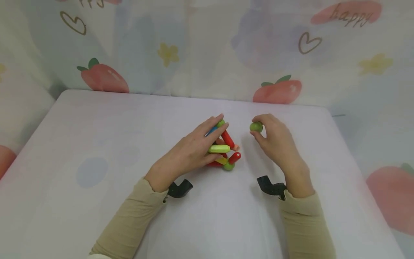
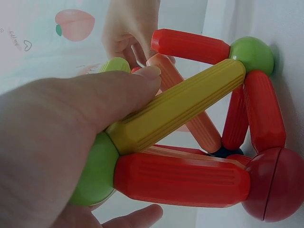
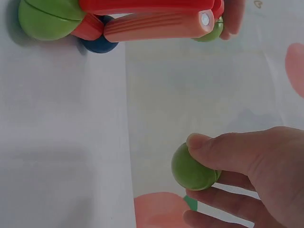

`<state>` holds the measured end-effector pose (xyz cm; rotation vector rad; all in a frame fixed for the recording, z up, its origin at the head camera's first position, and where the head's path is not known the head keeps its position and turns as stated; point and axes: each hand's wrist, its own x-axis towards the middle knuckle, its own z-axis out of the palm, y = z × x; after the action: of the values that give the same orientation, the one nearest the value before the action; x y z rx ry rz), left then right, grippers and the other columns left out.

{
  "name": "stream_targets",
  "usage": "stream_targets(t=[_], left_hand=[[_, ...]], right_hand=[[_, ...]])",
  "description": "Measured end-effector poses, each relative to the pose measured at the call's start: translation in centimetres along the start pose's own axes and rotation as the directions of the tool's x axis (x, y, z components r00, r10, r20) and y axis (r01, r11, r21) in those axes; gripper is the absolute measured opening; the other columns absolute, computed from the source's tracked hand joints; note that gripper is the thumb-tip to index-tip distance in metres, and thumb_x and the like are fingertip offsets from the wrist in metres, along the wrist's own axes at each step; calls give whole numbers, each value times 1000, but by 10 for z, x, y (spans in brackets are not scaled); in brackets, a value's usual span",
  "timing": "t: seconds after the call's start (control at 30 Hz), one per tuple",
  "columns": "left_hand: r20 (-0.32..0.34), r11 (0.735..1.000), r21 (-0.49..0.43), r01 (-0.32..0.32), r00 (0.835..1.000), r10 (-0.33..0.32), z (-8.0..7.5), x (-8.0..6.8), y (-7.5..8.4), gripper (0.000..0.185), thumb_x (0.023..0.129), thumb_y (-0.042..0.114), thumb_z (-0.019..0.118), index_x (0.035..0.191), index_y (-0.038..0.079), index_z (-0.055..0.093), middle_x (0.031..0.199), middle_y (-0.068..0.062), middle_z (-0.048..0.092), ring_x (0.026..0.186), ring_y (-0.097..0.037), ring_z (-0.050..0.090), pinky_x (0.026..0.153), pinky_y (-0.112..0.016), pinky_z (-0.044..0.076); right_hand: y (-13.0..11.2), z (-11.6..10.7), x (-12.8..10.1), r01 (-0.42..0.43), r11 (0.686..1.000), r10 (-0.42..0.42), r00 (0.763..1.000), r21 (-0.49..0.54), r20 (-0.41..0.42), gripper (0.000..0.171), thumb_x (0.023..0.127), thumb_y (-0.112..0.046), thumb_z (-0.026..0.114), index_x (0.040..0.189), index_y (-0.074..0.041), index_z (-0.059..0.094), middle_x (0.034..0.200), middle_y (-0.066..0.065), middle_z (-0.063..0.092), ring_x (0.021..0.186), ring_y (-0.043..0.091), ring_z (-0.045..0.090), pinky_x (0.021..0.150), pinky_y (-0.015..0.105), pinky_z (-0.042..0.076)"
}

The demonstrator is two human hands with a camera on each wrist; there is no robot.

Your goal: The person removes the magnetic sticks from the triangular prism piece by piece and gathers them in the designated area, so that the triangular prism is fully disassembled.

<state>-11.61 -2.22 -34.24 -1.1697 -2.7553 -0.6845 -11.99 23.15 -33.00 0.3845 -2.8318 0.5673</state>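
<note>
While it pinches a green ball (image 1: 256, 127), the right hand (image 1: 279, 141) seemingly hovers.

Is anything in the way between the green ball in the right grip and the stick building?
Nothing visible: in the head view, only a gap lies between the green ball in the right grip and the stick building. The left grip covers part of the building's opposite side.

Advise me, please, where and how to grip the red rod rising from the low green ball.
Probably pinch the red rod around its sides near the free end, coming from the person's right: that end points up and outward, its other end meets the low green ball, and the left hand occupies the left side.
</note>
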Motion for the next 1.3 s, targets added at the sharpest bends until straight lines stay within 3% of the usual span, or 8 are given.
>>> stream_targets(t=[0.8,1.13,1.3], left_hand=[[-34,999,35,-24,999,25,0,-3,-1,90,87,37,76,157,10,27,164,-7,25,150,-27,30,118,-36,35],[-10,998,-53,-36,999,36,-6,-2,-4,91,88,45,73,157,7,26,164,-9,24,152,-25,25,119,-38,33],[9,998,-49,-25,1000,26,-9,-2,-4,96,85,50,74,156,6,26,165,-9,23,153,-23,23,120,-41,31]], right_hand=[[24,0,42,-28,994,45,986,-107,159,34,90,-4,69,121,3,57,113,21,62,104,36,56,95,52,52],[37,7,49,-66,994,84,974,-91,211,33,91,-3,66,122,5,57,116,22,62,107,37,55,100,52,48],[39,13,52,-80,994,98,962,-80,256,32,93,-3,63,123,7,58,120,24,62,111,38,55,104,53,45]])
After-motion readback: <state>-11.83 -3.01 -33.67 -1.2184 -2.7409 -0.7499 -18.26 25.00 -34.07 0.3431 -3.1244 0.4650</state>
